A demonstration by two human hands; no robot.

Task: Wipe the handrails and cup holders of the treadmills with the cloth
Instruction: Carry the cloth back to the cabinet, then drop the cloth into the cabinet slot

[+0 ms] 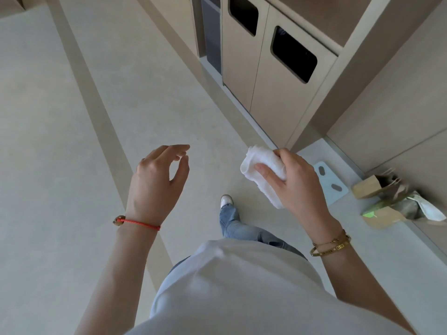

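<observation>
My right hand [296,176] grips a crumpled white cloth [262,169], thumb across its front, held in the air at waist height. My left hand [158,178] hangs free beside it with loosely curled fingers and holds nothing. No treadmill, handrail or cup holder is in view. I stand on a pale floor, one foot in a white shoe [227,201] forward.
A beige cabinet with two dark bin openings [294,54] stands ahead on the right. A pale blue scale [330,182] lies on the floor by the wall. Paper bags [387,199] sit at the right wall. A tan stripe [96,112] crosses the floor on the left.
</observation>
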